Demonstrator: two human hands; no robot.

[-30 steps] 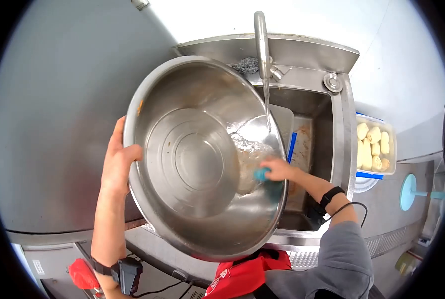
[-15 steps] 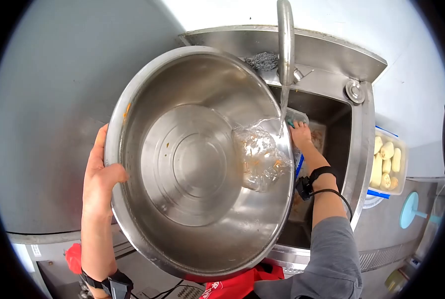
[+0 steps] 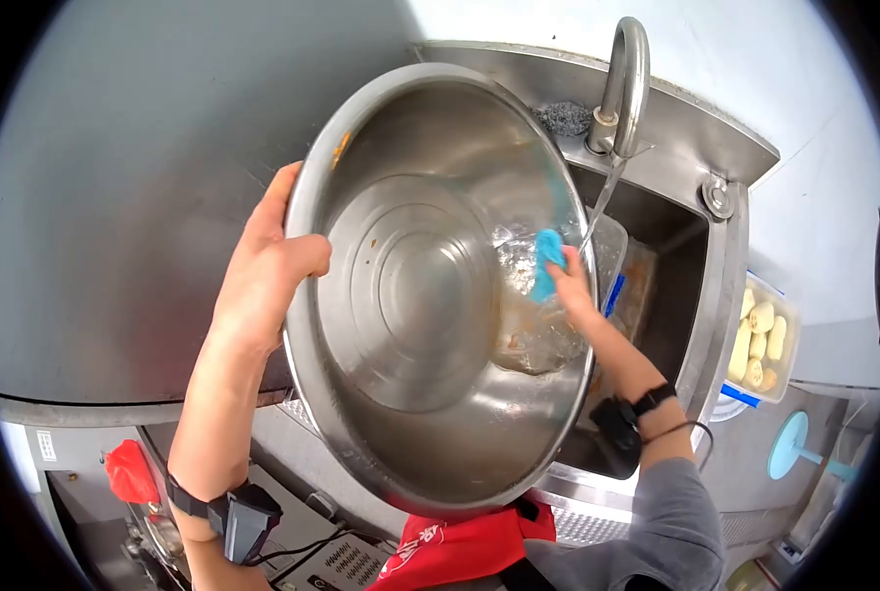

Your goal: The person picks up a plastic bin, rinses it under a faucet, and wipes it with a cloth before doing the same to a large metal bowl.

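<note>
A large steel bowl is tilted over the sink, its inside facing me. My left hand grips its left rim, thumb inside the bowl. My right hand presses a blue sponge against the bowl's inner right wall. Water runs from the curved tap onto that side and pools with bits of food residue. An orange smear sits near the upper rim.
A grey scouring pad lies on the sink's back ledge. A clear tub of pale peeled pieces stands to the right of the sink. A steel counter spreads to the left. A plastic container lies in the sink basin.
My right hand has come back from the sink basin into the bowl with the blue sponge. The bowl has shifted right and my left hand has slid higher on the rim.
</note>
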